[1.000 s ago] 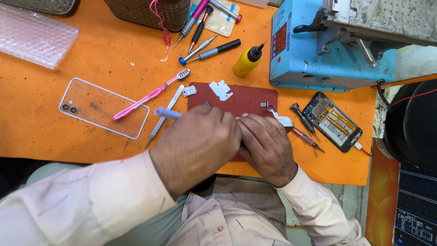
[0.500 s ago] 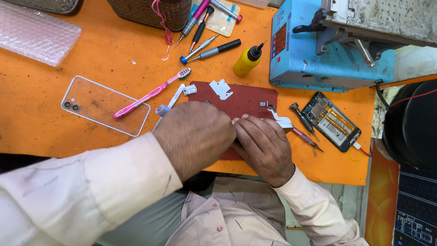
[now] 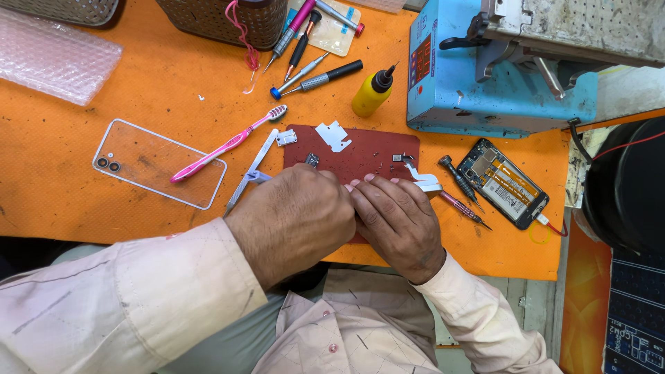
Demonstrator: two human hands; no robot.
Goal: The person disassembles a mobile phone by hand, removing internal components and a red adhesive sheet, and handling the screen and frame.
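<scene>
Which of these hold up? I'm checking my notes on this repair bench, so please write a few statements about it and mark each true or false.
1. Both hands, the left hand and the right hand, are pressed together over the dark red mat. True.
2. The pink toothbrush lies partly across the clear phone case. True.
3. The yellow bottle stands inside the basket. False: it sits on the orange table cover, beside the blue machine.
4. The opened phone lies left of the hands. False: it lies to their right, near the table edge.
5. The tweezers lie beside the mat's left edge. True.
</scene>
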